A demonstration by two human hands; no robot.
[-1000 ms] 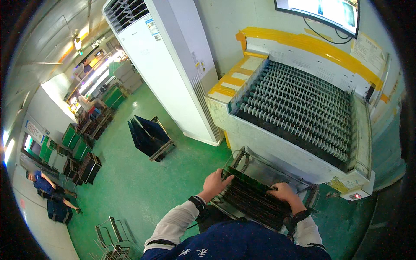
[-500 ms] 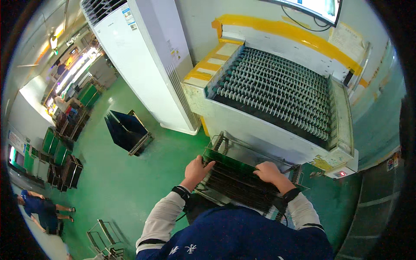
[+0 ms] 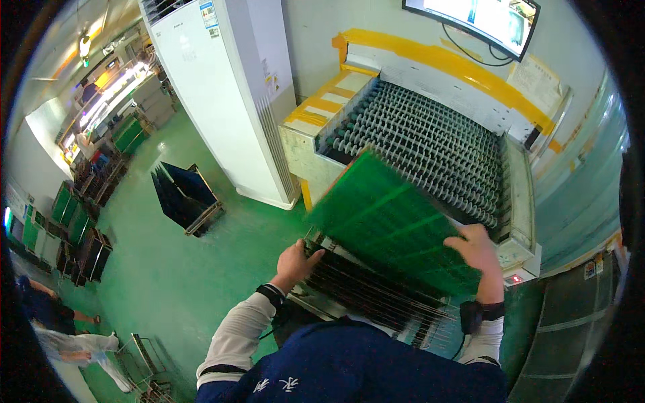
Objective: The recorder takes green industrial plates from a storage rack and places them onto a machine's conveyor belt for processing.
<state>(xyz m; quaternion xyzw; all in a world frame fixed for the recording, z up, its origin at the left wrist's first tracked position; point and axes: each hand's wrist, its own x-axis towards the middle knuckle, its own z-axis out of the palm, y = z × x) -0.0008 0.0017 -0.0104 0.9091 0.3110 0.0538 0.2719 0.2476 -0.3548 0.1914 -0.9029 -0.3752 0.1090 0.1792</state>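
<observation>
A large green circuit-board panel [image 3: 390, 221] stands tilted above the rack, its upper left corner overlapping the front of the roller machine. My right hand [image 3: 478, 254] grips its right edge, fingers over the near face. My left hand [image 3: 294, 263] is at the left end of a row of thin dark panels [image 3: 363, 282], thumb and forefinger apart; I see nothing held in it. These panels stand on edge, close together, in a metal rack [image 3: 316, 242] in front of me. The green panel hides the rack's far side.
Beyond the rack is a conveyor machine [image 3: 311, 144] with rows of rollers [image 3: 423, 141]. A white cabinet air conditioner [image 3: 222, 101] stands left of it, a monitor [image 3: 477, 23] above. Another panel rack [image 3: 188, 198] is on the green floor; people [image 3: 44, 305] are at far left.
The green panel has risen out of the rack and tilted, its face now showing. My right hand has moved up and right with it; my left hand stays low near the rack's left end.
</observation>
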